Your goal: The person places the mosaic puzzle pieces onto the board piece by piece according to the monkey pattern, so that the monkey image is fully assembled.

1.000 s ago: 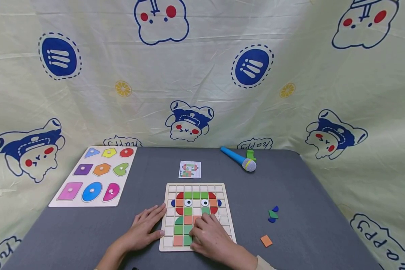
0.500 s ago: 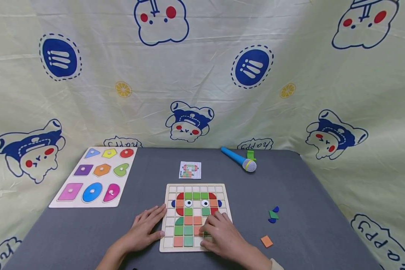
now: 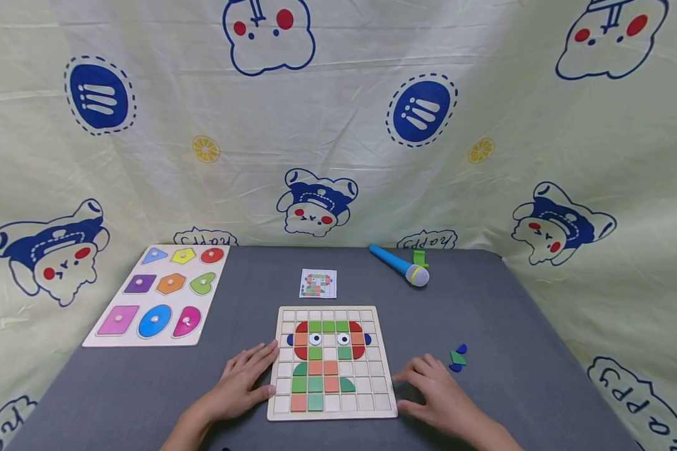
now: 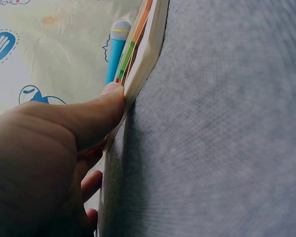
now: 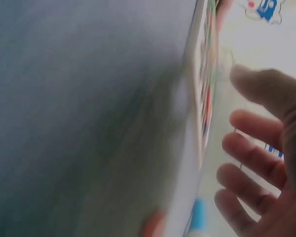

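Observation:
My left hand (image 3: 244, 383) lies at the left edge of the square grid board (image 3: 367, 401), fingers extended and touching its rim. In the left wrist view, the thumb (image 4: 101, 106) presses on the board's edge. Coloured tiles form a figure on the board, among them a green quarter-circle tile (image 3: 346, 384) at its lower right. Just off the board's right edge, my right hand (image 3: 437, 394) hovers over the table with loosely bent fingers and nothing held. A blurred orange shape (image 5: 154, 224), perhaps a tile, shows below it in the right wrist view.
Two blue half-round pieces (image 3: 462, 348) and a green tile (image 3: 458, 357) lie right of the board. Behind it is a small pattern card (image 3: 318, 284). A shape puzzle (image 3: 203, 307) lies at left; a blue toy microphone (image 3: 392, 260) rests by a green piece (image 3: 419, 258).
My right hand has moved right, off the board, uncovering the green quarter-circle tile. It now covers the spot where a loose orange square lay. The left hand stays put.

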